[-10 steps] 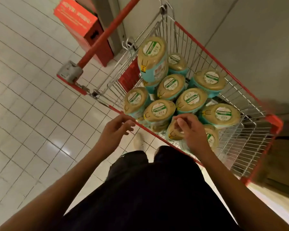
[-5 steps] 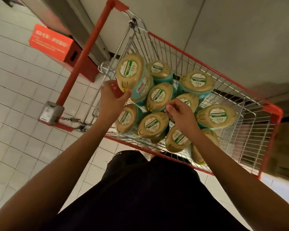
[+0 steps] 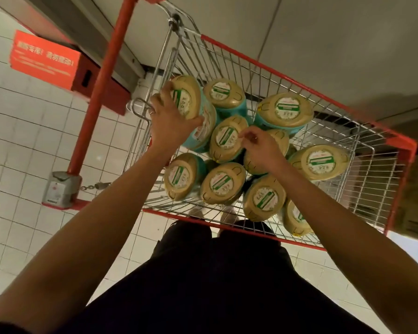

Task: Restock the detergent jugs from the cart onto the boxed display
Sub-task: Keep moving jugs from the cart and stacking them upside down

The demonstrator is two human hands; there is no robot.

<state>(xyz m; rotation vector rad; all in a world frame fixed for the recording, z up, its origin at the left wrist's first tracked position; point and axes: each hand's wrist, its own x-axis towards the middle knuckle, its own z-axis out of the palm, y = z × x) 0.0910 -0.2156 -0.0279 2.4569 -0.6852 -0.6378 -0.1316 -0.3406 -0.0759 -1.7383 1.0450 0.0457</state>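
A red-framed wire cart holds several teal detergent jugs with tan lids and green-and-white labels. My left hand grips the tan top of the tallest jug, which stands raised at the cart's near-left corner. My right hand reaches into the middle of the cart, fingers curled over the top of a jug that it mostly hides. Beside it stands another jug, just left of the fingertips. The boxed display is not in sight.
The cart's red push bar runs up the left, with a grey coin lock at its base. A red box with white print sits on the white tiled floor at left. A grey wall lies beyond the cart. My dark trousers fill the foreground.
My left hand has moved from the cart's near rim up onto the tall jug's top and closed round it. My right hand has shifted from a front jug to one in the middle.
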